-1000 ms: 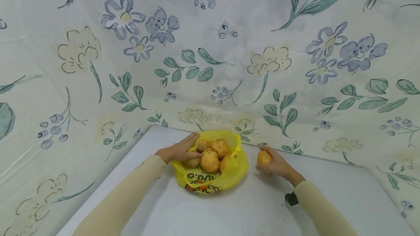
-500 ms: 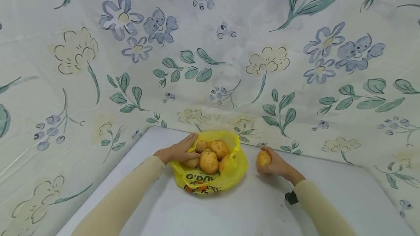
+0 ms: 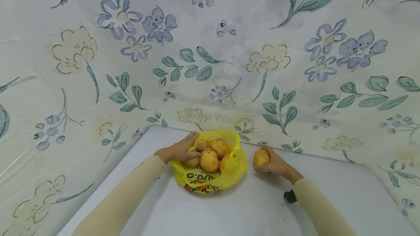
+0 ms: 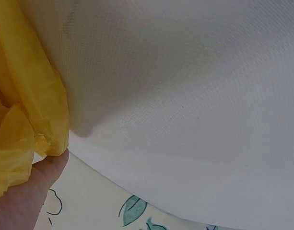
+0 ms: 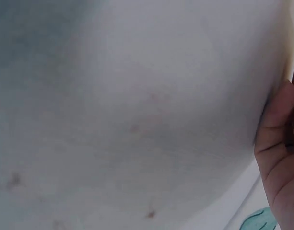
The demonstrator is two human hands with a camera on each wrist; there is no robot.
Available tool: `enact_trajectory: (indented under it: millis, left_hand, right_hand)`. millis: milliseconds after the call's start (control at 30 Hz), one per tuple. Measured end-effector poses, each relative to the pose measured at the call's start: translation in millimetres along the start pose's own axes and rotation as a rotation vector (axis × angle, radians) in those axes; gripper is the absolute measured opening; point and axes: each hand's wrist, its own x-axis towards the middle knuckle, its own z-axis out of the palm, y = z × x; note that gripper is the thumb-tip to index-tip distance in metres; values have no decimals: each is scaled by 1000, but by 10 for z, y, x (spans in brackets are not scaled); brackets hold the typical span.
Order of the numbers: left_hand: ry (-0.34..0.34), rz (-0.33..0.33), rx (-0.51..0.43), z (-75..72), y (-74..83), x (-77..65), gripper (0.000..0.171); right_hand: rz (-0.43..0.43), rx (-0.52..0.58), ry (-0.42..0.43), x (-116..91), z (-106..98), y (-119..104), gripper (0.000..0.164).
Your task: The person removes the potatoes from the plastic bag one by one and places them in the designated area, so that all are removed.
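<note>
A yellow plastic bag with dark print stands with its mouth open on the white table, several potatoes showing inside. My left hand holds the bag's left rim, its thumb over the edge beside the potatoes and its fingers along the back-left side. In the left wrist view, yellow plastic bulges over that hand. Right of the bag, my right hand grips a single potato, thumb and fingers curled round it. The right wrist view catches only part of this hand and a sliver of the potato.
The white table ends at the back against a hanging sheet printed with flowers and leaves. A black object shows at the right wrist. Small brown specks dot the table near the right hand.
My right hand has shifted slightly left toward the bag with the potato in its grip. The left hand and the bag stay in place.
</note>
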Motion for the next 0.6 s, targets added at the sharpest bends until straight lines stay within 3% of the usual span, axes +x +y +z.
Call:
enact_trajectory:
  millis: [600]
  left_hand:
    - [5,8,0,0,-9,31,95]
  right_hand:
    - [41,-27,6,42,67,-9,95]
